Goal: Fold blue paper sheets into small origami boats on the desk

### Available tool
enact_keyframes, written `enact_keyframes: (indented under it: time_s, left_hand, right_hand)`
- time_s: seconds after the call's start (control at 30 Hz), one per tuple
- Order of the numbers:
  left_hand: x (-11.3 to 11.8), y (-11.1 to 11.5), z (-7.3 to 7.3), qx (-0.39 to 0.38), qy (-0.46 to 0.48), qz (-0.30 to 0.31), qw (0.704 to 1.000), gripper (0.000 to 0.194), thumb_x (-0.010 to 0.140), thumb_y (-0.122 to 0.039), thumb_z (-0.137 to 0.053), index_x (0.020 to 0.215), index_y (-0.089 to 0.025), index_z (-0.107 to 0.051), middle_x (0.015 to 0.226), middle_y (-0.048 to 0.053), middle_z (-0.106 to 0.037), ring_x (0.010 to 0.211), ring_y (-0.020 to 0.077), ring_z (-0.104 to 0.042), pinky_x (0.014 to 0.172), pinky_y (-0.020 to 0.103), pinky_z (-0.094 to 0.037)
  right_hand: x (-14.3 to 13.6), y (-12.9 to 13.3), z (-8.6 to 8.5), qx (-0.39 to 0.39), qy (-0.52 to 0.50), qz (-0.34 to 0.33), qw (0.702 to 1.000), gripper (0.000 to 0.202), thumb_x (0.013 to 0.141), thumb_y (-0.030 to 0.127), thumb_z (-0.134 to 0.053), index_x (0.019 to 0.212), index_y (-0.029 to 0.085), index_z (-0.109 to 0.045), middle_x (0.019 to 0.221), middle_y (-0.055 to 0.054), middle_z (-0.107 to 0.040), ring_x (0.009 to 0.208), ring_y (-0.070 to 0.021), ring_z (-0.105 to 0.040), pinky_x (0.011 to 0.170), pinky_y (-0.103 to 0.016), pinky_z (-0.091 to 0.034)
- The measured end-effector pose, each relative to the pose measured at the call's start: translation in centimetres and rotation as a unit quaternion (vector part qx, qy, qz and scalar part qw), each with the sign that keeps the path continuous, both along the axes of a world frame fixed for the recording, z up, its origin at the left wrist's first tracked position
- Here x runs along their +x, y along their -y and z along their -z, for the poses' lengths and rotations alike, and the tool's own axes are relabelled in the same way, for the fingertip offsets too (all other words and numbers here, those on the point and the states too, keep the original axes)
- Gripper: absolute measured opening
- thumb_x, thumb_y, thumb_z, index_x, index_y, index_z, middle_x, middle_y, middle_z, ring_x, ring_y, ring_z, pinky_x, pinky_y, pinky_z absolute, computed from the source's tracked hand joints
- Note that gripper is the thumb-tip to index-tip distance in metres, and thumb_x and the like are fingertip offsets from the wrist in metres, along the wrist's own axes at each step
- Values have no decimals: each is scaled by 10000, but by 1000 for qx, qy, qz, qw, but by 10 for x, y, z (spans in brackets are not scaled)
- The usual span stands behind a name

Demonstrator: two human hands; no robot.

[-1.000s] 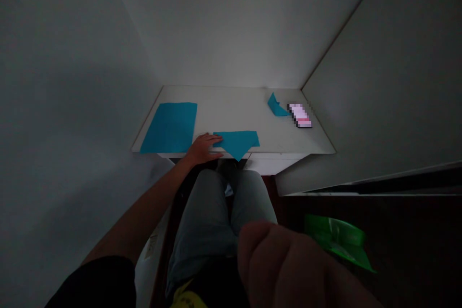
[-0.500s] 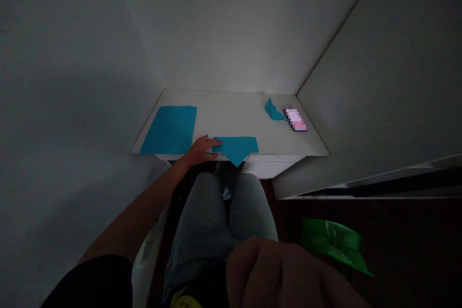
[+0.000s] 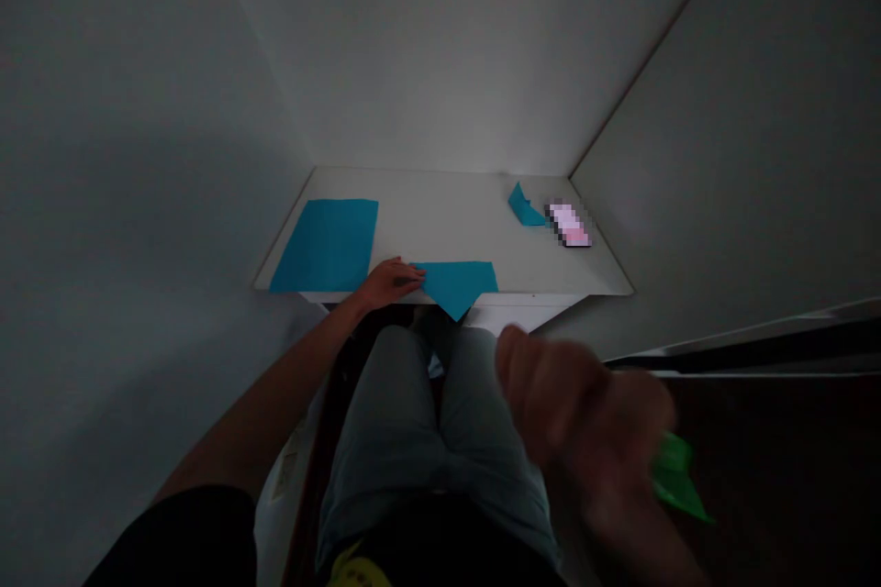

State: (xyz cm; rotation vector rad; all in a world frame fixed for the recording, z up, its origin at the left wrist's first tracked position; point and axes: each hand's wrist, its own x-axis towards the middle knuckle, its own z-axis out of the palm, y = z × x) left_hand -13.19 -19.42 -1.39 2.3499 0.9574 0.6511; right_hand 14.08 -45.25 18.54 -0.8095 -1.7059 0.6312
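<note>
A folded blue paper (image 3: 458, 284) lies at the front edge of the white table, its pointed flap hanging over the edge. My left hand (image 3: 395, 282) rests flat on the table, fingertips on the paper's left end, fingers stretched out. Raised above my right thigh, close to the camera, my right hand (image 3: 578, 399) is blurred, with its fingers curled in; anything inside them is hidden. A flat blue sheet (image 3: 326, 245) lies to the left of my left hand. At the back right stands a small folded blue paper piece (image 3: 526, 206).
A phone (image 3: 569, 224) with a lit, pixelated screen lies at the right of the white table (image 3: 440, 211). Walls enclose the table at the back and both sides. Something green (image 3: 678, 477) is low on the right, partly behind my right hand.
My right hand has moved up and forward from the bottom of the view, now covering part of the green object. My left hand remains at the folded paper's left end.
</note>
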Motion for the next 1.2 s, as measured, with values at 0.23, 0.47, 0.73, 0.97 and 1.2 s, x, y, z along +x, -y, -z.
enact_keyframes:
  time_s: [0.23, 0.47, 0.73, 0.97, 1.2]
  left_hand:
    - [11, 0, -6, 2, 24, -63, 998, 193, 983, -479, -746, 996, -321, -856, 1111, -5, -870, 1057, 241, -795, 1090, 464, -566]
    - [12, -2, -2, 39, -21, -132, 990, 276, 900, -435, -840, 1146, -311, -816, 1367, 43, -771, 1334, 301, -659, 1205, 530, -482]
    - [12, -3, 6, 32, -61, -172, 983, 638, 876, -516, -835, 1443, -276, -672, 1551, 116, -611, 1458, 379, -517, 1258, 571, -411]
    - [9, -9, 5, 16, -67, -162, 984, 501, 851, -508, -864, 1272, -281, -716, 1520, 103, -623, 1455, 369, -524, 1239, 575, -423]
    - [9, -12, 8, 26, -63, -165, 984, 569, 795, -520, -920, 1261, -262, -718, 1507, 122, -617, 1411, 373, -551, 1211, 572, -453]
  right_hand:
    - [91, -162, 115, -35, 315, 66, 946, 515, 990, 459, -744, 1475, 301, -672, 1480, -141, -712, 1352, -389, -661, 1098, -620, -519]
    - [120, -181, 186, -58, 457, 52, 886, 469, 1033, 442, -702, 1489, 334, -681, 1589, -111, -656, 1444, -393, -602, 1134, -608, -458]
    - [116, -188, 193, -54, 410, 76, 907, 280, 1083, 476, -616, 1229, 326, -802, 1383, -112, -736, 1261, -349, -656, 1044, -541, -491]
    - [116, -225, 197, -121, 421, 97, 894, 544, 992, 537, -728, 1477, 293, -690, 1378, -169, -645, 1235, -385, -620, 1046, -556, -540]
    - [122, -244, 199, -119, 425, 52, 896, 507, 978, 498, -759, 1435, 282, -722, 1387, -171, -612, 1298, -379, -589, 1170, -584, -482]
